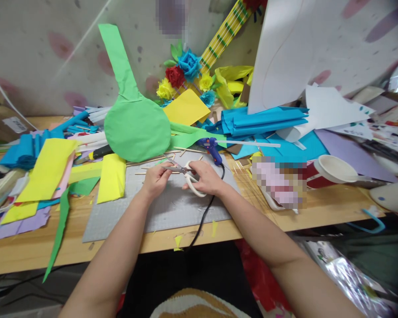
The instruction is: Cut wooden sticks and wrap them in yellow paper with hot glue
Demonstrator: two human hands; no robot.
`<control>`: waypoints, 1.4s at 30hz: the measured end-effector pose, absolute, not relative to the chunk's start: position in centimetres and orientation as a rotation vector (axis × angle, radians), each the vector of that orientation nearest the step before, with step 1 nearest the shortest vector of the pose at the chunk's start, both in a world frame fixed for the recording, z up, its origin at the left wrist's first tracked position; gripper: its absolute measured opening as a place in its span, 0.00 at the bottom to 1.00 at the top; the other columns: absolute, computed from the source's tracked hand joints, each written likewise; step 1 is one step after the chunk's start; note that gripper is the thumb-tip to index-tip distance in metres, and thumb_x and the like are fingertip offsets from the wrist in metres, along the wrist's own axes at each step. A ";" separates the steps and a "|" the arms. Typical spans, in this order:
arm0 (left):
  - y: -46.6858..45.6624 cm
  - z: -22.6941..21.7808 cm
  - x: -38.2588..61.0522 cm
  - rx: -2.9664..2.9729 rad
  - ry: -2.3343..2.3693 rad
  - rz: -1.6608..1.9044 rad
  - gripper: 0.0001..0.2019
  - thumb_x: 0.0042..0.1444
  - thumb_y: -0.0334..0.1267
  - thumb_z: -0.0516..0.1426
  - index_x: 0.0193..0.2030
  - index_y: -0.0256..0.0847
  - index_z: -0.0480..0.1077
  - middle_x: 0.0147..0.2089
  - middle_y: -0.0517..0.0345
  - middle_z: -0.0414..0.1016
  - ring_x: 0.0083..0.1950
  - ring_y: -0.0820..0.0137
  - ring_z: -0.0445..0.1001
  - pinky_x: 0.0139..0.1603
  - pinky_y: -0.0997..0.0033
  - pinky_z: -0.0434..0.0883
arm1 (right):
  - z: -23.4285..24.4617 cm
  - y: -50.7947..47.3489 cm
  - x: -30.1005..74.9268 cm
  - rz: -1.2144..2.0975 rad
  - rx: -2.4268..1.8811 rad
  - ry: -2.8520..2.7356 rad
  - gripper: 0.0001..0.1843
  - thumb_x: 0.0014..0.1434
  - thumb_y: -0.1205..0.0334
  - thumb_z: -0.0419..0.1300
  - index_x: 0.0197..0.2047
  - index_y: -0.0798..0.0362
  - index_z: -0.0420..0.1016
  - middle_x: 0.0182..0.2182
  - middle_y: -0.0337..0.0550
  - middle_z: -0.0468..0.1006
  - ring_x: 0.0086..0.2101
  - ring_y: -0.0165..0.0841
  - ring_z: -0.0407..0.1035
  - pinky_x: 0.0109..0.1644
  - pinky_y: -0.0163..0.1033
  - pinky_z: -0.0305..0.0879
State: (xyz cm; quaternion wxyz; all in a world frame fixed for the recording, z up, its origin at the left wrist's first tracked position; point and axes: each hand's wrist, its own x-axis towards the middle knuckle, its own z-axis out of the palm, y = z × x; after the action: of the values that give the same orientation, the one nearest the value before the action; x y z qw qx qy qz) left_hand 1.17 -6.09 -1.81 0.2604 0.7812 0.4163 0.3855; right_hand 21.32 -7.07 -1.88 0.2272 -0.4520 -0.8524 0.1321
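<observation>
Scissors [185,171] with white handles sit in the right hand [204,176], whose fingers are curled through and around the loops, above a grey mat [172,216] on the wooden desk [73,226]. The blades point toward the left hand [157,179], and its fingers are pinched together right beside them; whether anything lies between those fingertips is too small to tell.

Thin sticks [146,160] lie scattered around the far part of the mat. Just beyond the hands rests a large green paper shape [137,130], a round body with a long neck leaning against the wall. Near the right hand is a blue glue gun [214,152] with a long white glue stick [248,143] in it; its black cord [204,216] runs down across the mat and over the near edge. A folded yellow paper [111,179] overlaps the mat's left side.

Farther back stand paper flowers [189,64] and a yellow strip [223,39] with strings. Folded blue paper [262,121] lies to the right, beyond a red cup [318,174] with a white lid.
</observation>
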 end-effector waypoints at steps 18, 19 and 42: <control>-6.1 -2.0 1.1 2.096 1.099 1.060 0.15 0.55 0.42 0.48 0.32 0.38 0.72 0.30 0.56 0.75 0.33 0.70 0.71 0.36 0.72 0.66 | -1.8 -7.1 21.0 0.446 -1.268 -2.332 0.21 0.50 0.42 0.55 0.28 0.53 0.60 0.24 0.37 0.66 0.26 0.29 0.57 0.34 0.34 0.48; -6.1 -1.9 1.1 2.096 1.097 1.058 0.15 0.56 0.42 0.47 0.31 0.38 0.72 0.29 0.57 0.74 0.32 0.70 0.71 0.35 0.72 0.66 | -1.9 -7.1 21.1 0.469 -1.265 -2.326 0.21 0.50 0.42 0.55 0.28 0.53 0.60 0.24 0.36 0.66 0.26 0.28 0.56 0.33 0.34 0.48; -6.4 -2.2 1.5 2.016 1.052 1.149 0.09 0.57 0.42 0.48 0.36 0.40 0.64 0.26 0.61 0.63 0.25 0.75 0.59 0.27 0.75 0.59 | -1.9 -7.2 20.8 0.480 -1.263 -2.340 0.19 0.53 0.44 0.53 0.31 0.53 0.60 0.26 0.38 0.66 0.28 0.30 0.56 0.34 0.34 0.48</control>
State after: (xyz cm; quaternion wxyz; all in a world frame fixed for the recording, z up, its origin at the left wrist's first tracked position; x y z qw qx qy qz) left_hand 1.49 -6.36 -2.23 0.2928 0.7566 0.3948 0.4313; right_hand 20.77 -7.21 -1.95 0.2179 -0.4563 -0.8451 0.1735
